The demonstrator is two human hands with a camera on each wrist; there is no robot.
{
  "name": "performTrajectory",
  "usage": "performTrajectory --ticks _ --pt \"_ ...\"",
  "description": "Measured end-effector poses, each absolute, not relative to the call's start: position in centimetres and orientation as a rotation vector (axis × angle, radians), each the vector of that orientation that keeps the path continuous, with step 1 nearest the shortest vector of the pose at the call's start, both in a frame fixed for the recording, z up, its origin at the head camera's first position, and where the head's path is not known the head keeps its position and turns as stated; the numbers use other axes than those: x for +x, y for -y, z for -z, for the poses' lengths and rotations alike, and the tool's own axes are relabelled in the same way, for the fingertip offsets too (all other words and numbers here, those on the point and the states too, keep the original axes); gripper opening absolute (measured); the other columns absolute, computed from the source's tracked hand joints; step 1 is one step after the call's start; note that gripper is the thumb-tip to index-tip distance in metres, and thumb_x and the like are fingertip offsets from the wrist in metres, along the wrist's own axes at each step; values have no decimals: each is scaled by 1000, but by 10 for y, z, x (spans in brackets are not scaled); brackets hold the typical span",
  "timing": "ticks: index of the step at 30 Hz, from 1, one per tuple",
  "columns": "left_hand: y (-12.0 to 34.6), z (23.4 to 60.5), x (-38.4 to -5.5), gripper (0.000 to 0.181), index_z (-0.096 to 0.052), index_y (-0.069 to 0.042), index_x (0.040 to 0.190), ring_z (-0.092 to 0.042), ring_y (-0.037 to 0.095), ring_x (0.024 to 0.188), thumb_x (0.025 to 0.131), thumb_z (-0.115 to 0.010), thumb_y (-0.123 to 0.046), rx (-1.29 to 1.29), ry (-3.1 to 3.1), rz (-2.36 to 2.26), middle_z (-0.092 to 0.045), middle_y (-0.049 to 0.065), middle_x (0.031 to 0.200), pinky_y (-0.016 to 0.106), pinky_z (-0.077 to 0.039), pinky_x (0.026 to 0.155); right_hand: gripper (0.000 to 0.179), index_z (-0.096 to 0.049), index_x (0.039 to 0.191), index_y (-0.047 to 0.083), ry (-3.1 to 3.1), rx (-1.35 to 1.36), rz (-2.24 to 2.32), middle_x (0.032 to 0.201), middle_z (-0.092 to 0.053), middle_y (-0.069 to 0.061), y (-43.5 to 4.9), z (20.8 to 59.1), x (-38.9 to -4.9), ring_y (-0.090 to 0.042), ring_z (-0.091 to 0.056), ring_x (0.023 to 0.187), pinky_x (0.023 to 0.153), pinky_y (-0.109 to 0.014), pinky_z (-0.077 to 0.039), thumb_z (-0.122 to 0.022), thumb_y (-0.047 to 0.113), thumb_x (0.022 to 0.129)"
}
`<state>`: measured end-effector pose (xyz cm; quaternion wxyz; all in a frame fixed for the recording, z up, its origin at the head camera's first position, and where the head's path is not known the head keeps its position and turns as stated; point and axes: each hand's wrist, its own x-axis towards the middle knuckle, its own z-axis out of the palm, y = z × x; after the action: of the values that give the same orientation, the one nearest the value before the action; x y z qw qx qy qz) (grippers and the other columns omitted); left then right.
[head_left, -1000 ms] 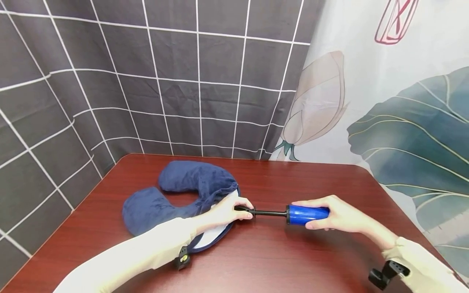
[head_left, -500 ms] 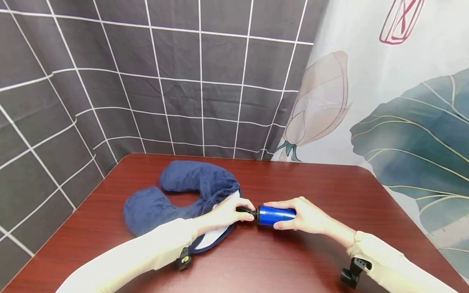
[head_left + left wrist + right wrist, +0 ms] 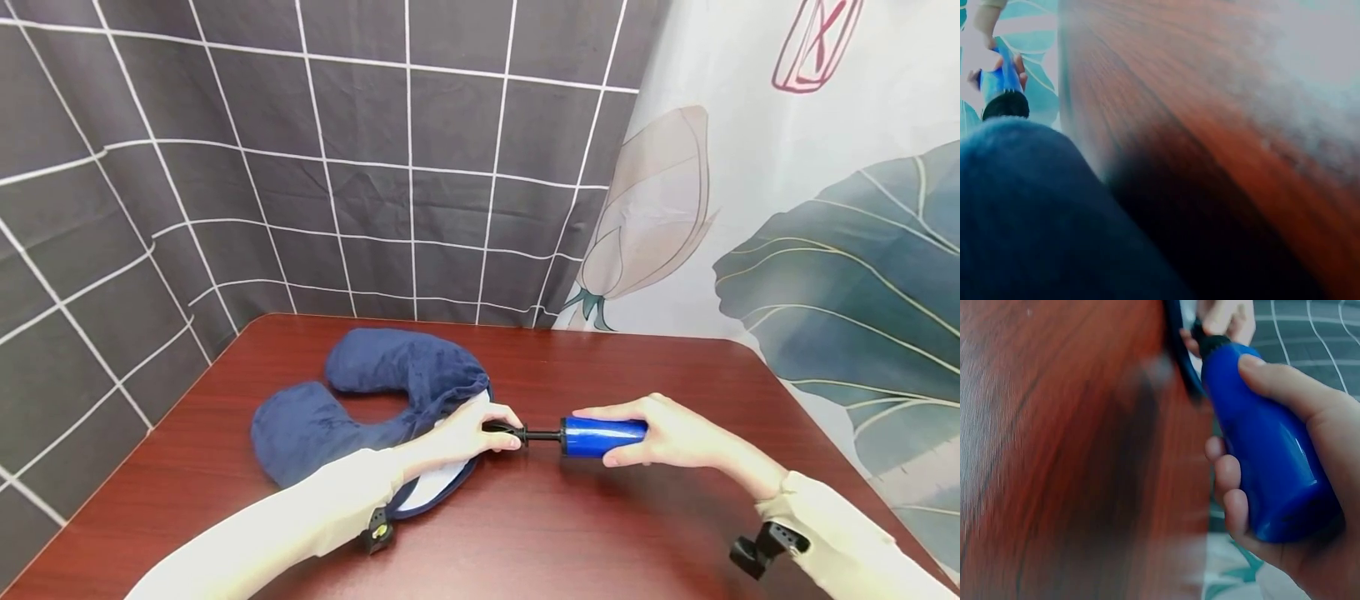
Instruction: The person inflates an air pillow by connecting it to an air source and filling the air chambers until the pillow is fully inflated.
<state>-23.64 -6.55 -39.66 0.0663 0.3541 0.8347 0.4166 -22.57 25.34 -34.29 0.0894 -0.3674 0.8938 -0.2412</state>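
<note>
A hand pump with a blue barrel (image 3: 600, 437) lies level over the table, some of its black rod (image 3: 543, 435) showing at the left end. My right hand (image 3: 686, 429) grips the barrel, thumb on one side and fingers curled round the other in the right wrist view. My left hand (image 3: 468, 429) holds the pump's black end piece (image 3: 510, 429) at the edge of a navy U-shaped neck pillow (image 3: 427, 367). White lining (image 3: 435, 483) shows along the pillow's outer side. Where the end piece meets the pillow is hidden by the left hand.
The reddish-brown wooden table (image 3: 600, 533) bears the pillow on its left half. A dark grey curtain with white grid lines (image 3: 360, 200) hangs behind, and a white curtain with leaf and flower prints (image 3: 810, 317) hangs at the right.
The right hand slid the barrel left against the end piece, hiding the rod, then drew it partway back right, so the rod shows again. Left hand and pillow stay in place.
</note>
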Motion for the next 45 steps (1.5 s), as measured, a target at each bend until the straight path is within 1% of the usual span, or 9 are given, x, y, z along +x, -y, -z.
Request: performTrajectory --ticks 8,13,16,20,24,30,35,40,45 --pt "66 396 -236 17 -72 -8 102 -53 -6 66 91 -69 -21 1088 -2510 -1270 -67 5 72 16 -47 68 61 -54 141 30 -2582 -950 792 116 -69 -4 -297 331 -218 -4 -63 76 52 -28 -53 -77 36 84" --pt "66 396 -238 18 -72 -7 103 -54 -3 66 91 -69 -20 1058 -2472 -1284 -68 8 74 16 -47 68 60 -55 141 28 -2596 -955 792 116 -68 -3 -308 328 -214 -4 -63 78 52 -29 -53 -77 35 85" --pt "65 397 -239 19 -71 -6 105 -58 1 68 91 -69 -19 948 -2403 -1327 -69 8 80 17 -48 69 59 -55 140 29 -2599 -950 810 116 -69 -4 -305 328 -214 -4 -64 76 51 -30 -53 -76 33 85" --pt "65 397 -240 19 -70 -6 106 -60 7 70 90 -70 -18 810 -2327 -1392 -69 5 85 18 -49 69 58 -57 138 30 -2646 -999 800 117 -71 -5 -295 332 -216 -3 -65 81 56 -27 -55 -77 33 84" --pt "64 397 -239 19 -70 -4 105 -59 8 69 90 -70 -17 831 -2319 -1407 -68 8 84 18 -48 68 57 -58 137 30 -2671 -1070 761 120 -71 -5 -280 339 -222 -6 -66 91 64 -23 -56 -77 38 84" --pt "63 397 -236 18 -69 -3 104 -59 7 67 90 -69 -15 818 -2324 -1423 -70 12 88 17 -49 67 56 -60 135 33 -2688 -1081 740 121 -72 2 -245 351 -231 -9 -69 95 73 -22 -56 -78 41 82" --pt "63 398 -236 19 -68 -3 106 -59 7 68 91 -69 -16 804 -2327 -1426 -71 14 93 18 -50 67 56 -60 135 31 -2700 -1137 697 119 -72 1 -216 356 -236 -10 -69 93 73 -22 -55 -76 45 83" --pt "64 398 -237 21 -68 -3 108 -59 6 67 91 -68 -16 832 -2334 -1424 -72 15 98 18 -50 67 58 -61 135 30 -2710 -1150 652 119 -73 0 -208 354 -238 -10 -69 91 72 -22 -54 -75 50 82" --pt "65 398 -237 21 -70 -6 107 -58 4 67 91 -69 -19 870 -2372 -1402 -71 12 88 18 -48 67 59 -60 136 32 -2705 -1160 651 120 -72 1 -210 353 -238 -9 -69 92 72 -22 -55 -73 53 83"
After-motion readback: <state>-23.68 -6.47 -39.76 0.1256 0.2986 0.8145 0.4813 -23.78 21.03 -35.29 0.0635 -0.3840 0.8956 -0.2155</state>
